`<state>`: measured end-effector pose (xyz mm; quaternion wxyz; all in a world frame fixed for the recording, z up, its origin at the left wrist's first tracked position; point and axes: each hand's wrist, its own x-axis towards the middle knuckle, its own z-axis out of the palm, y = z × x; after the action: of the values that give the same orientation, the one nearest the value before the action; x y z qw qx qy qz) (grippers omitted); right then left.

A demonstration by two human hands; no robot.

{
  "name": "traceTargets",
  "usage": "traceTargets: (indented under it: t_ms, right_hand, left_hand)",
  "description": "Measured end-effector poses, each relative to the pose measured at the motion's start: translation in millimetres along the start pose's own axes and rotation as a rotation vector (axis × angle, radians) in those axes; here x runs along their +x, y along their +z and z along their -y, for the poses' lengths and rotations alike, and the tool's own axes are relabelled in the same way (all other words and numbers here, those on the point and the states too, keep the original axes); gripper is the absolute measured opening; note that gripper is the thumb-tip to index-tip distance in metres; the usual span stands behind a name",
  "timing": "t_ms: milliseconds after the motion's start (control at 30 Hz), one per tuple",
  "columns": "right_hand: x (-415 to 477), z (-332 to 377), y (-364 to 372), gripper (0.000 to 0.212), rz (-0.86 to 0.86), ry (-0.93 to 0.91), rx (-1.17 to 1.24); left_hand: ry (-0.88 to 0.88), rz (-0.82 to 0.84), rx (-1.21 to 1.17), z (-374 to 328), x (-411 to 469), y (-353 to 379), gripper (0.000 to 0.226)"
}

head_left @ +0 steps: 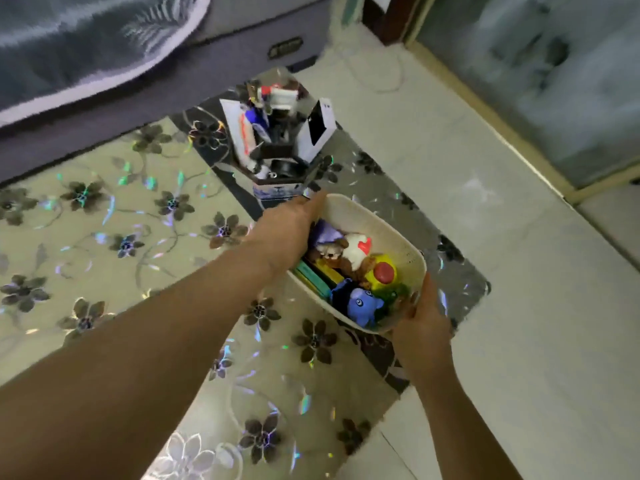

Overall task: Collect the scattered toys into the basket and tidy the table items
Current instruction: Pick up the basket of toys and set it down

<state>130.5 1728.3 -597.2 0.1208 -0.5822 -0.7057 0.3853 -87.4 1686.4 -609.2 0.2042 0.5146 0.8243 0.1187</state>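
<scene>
A cream oval basket (pixel 375 221) sits tilted near the right corner of the flower-patterned table (pixel 114 216). Inside it lie a blue plush toy (pixel 363 304), a brown bear (pixel 332 252), a white plush with a red mark (pixel 356 247), a yellow toy with a red top (pixel 382 271) and flat green and yellow pieces (pixel 320 277). My left hand (pixel 287 230) grips the basket's far-left rim. My right hand (pixel 424 318) grips its near-right rim.
A dark holder (pixel 277 147) stuffed with tubes, pens and a white box stands just behind the basket. A bed with a grey blanket (pixel 86 36) lies beyond the table. Pale floor tiles (pixel 519 306) and a glass door (pixel 554 81) are on the right.
</scene>
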Motion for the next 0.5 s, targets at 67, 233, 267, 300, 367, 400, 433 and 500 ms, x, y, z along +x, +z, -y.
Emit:
traceTargets:
  t_ms: [67, 233, 267, 300, 367, 400, 433, 500]
  right_hand:
    - [19.2, -0.8, -5.4, 0.069, 0.023, 0.034, -0.017]
    - [38.5, -1.8, 2.2, 0.068, 0.005, 0.076, -0.078]
    - [38.4, -3.7, 5.3, 0.067, -0.007, 0.077, -0.066]
    - [39.3, -7.5, 7.9, 0.066, -0.022, 0.073, -0.049]
    - [39.0, -12.0, 11.3, 0.062, -0.024, 0.059, -0.026]
    - [38.2, -12.1, 11.4, 0.061, -0.021, 0.062, -0.025]
    - [38.2, -8.9, 9.8, 0.062, -0.015, 0.061, -0.024]
    - [37.8, -5.0, 5.3, 0.065, -0.012, 0.045, -0.055]
  left_hand:
    - [0.023, 0.022, 0.017, -10.3, 26.0, 0.8, 0.074]
    - [-0.002, 0.100, 0.097, -18.0, 52.0, 6.3, 0.076]
    - [0.001, 0.110, 0.103, -18.1, 52.2, 7.2, 0.078]
    - [0.007, 0.118, 0.098, -18.0, 52.8, 8.0, 0.081]
    - [0.015, 0.129, 0.074, -15.5, 52.3, 8.5, 0.085]
    - [0.026, 0.132, 0.050, -14.6, 50.2, 9.3, 0.086]
    - [0.025, 0.137, 0.030, -13.8, 46.1, 7.8, 0.088]
    - [0.034, 0.130, 0.020, -12.8, 35.4, 6.1, 0.089]
